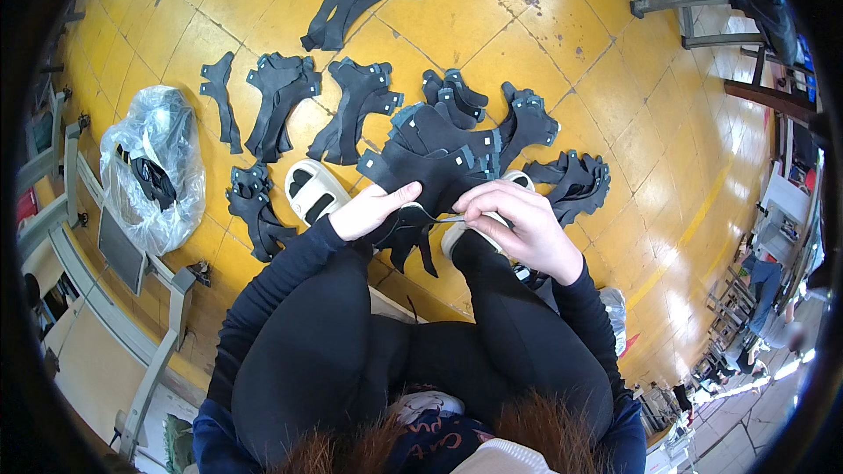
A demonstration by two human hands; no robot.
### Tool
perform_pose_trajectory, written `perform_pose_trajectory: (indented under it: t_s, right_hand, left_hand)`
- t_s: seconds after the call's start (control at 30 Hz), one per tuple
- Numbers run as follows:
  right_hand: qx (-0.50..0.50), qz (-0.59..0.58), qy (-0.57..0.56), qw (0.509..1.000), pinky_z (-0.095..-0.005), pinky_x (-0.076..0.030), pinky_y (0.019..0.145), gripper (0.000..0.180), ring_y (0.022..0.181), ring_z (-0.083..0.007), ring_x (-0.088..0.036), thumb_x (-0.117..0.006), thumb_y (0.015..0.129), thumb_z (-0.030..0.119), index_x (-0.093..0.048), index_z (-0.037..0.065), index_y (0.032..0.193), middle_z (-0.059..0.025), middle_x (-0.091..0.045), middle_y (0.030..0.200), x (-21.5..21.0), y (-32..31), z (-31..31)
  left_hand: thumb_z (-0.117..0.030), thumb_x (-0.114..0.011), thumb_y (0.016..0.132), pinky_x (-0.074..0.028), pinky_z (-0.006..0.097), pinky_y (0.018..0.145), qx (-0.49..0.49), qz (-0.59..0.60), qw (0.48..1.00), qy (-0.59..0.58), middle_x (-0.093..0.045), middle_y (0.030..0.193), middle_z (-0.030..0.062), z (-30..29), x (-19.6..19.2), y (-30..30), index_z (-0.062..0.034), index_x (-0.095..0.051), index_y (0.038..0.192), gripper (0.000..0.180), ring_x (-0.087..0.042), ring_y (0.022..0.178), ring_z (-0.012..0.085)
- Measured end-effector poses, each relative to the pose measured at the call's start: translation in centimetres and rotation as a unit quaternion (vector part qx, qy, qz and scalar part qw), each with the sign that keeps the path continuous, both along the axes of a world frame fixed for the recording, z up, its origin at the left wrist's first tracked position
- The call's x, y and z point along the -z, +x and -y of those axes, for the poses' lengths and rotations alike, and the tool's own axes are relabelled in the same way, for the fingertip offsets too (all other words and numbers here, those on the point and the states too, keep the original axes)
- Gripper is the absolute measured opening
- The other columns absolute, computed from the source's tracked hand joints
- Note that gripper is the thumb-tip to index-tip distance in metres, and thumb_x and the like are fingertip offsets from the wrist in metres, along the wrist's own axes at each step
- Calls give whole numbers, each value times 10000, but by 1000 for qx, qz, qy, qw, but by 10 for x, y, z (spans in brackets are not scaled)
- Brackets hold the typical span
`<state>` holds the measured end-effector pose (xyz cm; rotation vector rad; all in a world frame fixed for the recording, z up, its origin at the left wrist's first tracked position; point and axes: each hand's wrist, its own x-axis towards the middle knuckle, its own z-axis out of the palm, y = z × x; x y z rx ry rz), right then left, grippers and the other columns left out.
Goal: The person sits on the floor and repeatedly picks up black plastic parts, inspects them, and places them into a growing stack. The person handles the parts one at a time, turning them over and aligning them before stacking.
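My left hand (pixel 376 209) pinches the near edge of a thick stack of black cut fabric pieces (pixel 435 154) held over my knees. My right hand (pixel 520 226) grips the same stack from the right, fingers curled, with a thin pale string (pixel 436 218) running between both hands. Dark strips of the stack hang down between my legs. My feet in white slip-on shoes (pixel 314 190) rest on the yellow tiled floor just beyond the hands.
Several more piles of black shaped pieces (pixel 279 98) lie spread on the floor (pixel 562 26) ahead. A clear plastic bag (pixel 151 171) with dark items sits at left beside a grey metal frame (pixel 149 298). Metal table legs (pixel 685 0) stand at far right.
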<state>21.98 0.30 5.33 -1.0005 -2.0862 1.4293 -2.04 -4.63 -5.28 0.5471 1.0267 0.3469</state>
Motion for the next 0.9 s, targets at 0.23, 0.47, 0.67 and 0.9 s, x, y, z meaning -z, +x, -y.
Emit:
perform_pose_trajectory:
  t_s: [0.23,0.47,0.67,0.9]
  right_hand:
    - [16,-9,-59,998,-304,-490,735,99,850,-224,-624,-630,816,12,-597,30,908,-73,-631,962,0,3,2]
    - [150,65,-14,986,-273,-483,715,110,871,-213,-625,-647,783,-7,-609,34,878,-102,-605,1166,2,-3,-3]
    - [86,41,45,994,-275,-491,690,112,819,-207,-629,-638,779,-28,-605,27,871,-95,-604,1143,0,-2,0]
    - [12,137,132,982,-306,-497,676,167,806,-230,-632,-632,732,-23,-594,45,880,-96,-599,1170,-7,-6,3]
  left_hand:
    - [-385,-562,932,-387,209,604,45,-18,999,15,-558,760,-53,1,7,-5,-15,-673,985,390,-451,700,29]
    - [-260,-606,918,-414,260,899,58,71,992,85,-604,1114,23,-15,-29,1,-6,-538,1217,399,-531,1011,112]
    - [-196,-727,797,-465,298,853,85,-25,982,167,-632,1055,65,-11,-24,-2,1,-562,1158,443,-573,949,156]
    - [-147,-747,731,-465,321,880,74,-54,967,237,-613,1114,110,-15,-26,-2,1,-531,1178,518,-582,987,210]
